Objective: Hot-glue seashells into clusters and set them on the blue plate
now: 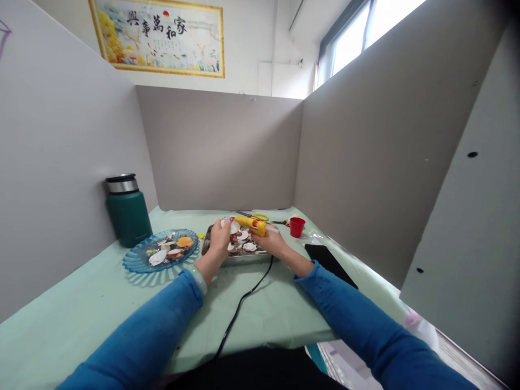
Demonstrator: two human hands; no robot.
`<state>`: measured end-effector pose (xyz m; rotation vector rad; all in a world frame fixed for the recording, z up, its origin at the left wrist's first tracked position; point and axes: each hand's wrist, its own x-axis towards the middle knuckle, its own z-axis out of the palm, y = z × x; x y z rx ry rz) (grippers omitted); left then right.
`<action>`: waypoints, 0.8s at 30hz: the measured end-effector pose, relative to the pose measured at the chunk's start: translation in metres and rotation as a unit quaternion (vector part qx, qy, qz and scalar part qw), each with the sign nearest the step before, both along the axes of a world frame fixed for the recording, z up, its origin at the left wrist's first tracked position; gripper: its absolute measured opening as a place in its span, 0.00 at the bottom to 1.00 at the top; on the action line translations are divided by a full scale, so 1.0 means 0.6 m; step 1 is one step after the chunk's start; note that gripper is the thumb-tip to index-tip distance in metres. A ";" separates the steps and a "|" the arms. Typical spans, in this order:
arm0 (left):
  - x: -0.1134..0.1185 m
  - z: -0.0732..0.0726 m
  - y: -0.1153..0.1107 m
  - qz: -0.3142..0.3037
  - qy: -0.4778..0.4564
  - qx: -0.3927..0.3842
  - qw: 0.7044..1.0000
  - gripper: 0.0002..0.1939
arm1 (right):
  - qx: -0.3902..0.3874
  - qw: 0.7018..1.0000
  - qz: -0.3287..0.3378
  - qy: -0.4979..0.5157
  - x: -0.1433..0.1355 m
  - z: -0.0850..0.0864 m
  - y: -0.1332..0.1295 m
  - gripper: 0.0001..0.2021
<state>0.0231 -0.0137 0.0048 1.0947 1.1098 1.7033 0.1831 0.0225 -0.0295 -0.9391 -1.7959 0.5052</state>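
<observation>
My right hand [271, 244] is wrapped round a yellow hot glue gun [249, 222], whose nozzle points left. A pale glue stick [273, 229] sticks out of its back end. Close to the nozzle, my left hand [219, 238] pinches a whitish shell [226, 221], partly hidden by the fingers. Both hands are above a shallow tray [244, 260] of loose shells, with several white scallop shells [249, 246] on top. From the gun's side a black cord [248, 293] runs over the table towards me.
On the left, a blue fluted plate [132, 261] bears more shells beside a green bottle [129, 216]. To the right are a red cup [297, 227] and a black flat phone-like object [330, 264]. Yellow-handled scissors [260, 216] lie behind the tray. Grey partitions [223, 151] enclose the table.
</observation>
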 end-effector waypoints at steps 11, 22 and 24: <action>0.003 0.003 -0.005 -0.046 -0.003 -0.006 0.999 0.03 | -0.019 0.999 -0.027 -0.001 -0.003 0.005 -0.007 0.10; 0.003 0.002 -0.005 -0.020 -0.004 0.000 1.000 0.01 | -0.031 0.999 -0.014 0.040 -0.004 0.022 -0.029 0.08; 0.002 0.002 -0.005 -0.021 -0.004 -0.003 1.000 0.02 | -0.038 0.998 -0.008 0.040 -0.004 0.020 -0.026 0.09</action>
